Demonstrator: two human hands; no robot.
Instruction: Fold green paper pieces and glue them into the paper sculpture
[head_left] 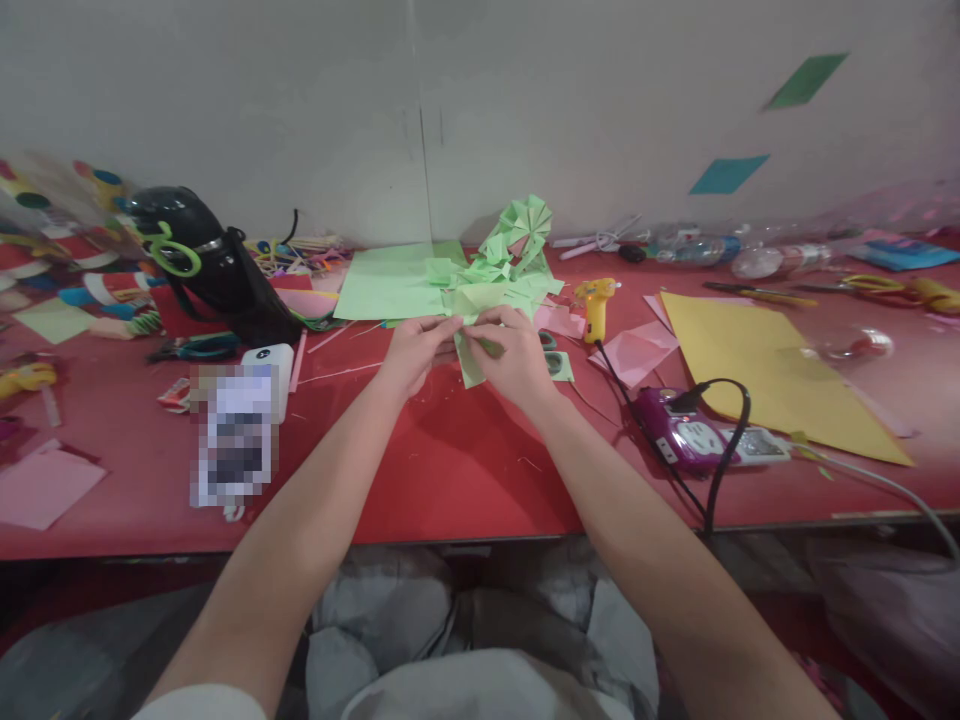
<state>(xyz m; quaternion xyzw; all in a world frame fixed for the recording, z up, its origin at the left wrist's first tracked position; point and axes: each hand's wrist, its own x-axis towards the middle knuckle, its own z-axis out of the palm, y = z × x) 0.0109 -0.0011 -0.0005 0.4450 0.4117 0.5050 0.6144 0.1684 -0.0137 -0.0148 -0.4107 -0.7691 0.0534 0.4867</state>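
Between my two hands is a piece of light green paper (471, 365), pinched by the fingers of both. My left hand (420, 350) grips it from the left, and my right hand (514, 352) from the right, with the fingertips nearly meeting. How the paper is folded there is hard to make out. Just beyond my hands stand folded green paper pieces (517, 240), some fanned into a round shape. A flat green sheet (390, 280) lies behind my left hand. Partly hidden by my right hand are scissors (553, 362).
A yellow glue gun (596, 305) and a purple power adapter (679, 430) with cables are at right, near a yellow sheet (772, 370). On the left are a black bottle holder (217, 265), pliers (199, 347) and a phone (240, 425). Plastic bottles (780, 260) lie at the back right.
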